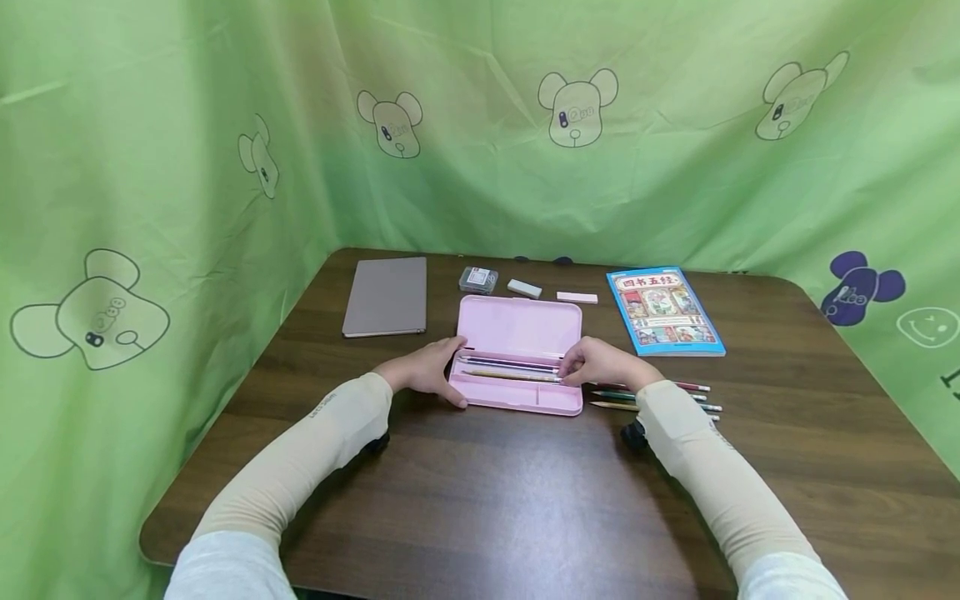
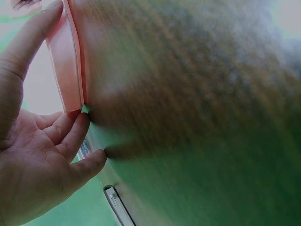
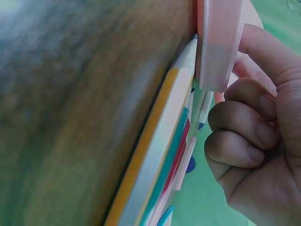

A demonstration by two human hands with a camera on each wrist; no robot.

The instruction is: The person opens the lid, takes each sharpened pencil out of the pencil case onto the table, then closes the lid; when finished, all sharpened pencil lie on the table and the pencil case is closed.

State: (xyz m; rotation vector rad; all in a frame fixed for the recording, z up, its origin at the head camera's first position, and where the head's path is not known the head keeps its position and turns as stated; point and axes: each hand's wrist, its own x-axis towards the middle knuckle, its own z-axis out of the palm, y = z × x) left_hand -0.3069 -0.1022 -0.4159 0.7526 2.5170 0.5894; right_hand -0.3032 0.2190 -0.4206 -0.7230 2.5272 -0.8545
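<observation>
A dark wooden table (image 1: 525,500) is standing inside green curtains (image 1: 150,167) printed with bear faces. Near its far edge, a grey-brown notebook (image 1: 386,296) is lying on the left and a blue picture book (image 1: 663,310) on the right. Between them, an open pink pencil case (image 1: 519,354) is lying flat, with its lid towards the curtain. The left hand (image 1: 423,372) is holding the case's left end, thumb on the near side and fingers curled against the edge. The right hand (image 1: 600,364) is resting at the right end; its fingers seem to be pinching a pencil (image 1: 510,375) lying in the tray, though the view is not sharp there. Loose pencils (image 1: 675,398) are lying just right of the case, partly under the right forearm. Behind the lid, a small clear box (image 1: 477,279) and two erasers (image 1: 523,288) are lying in a row.
</observation>
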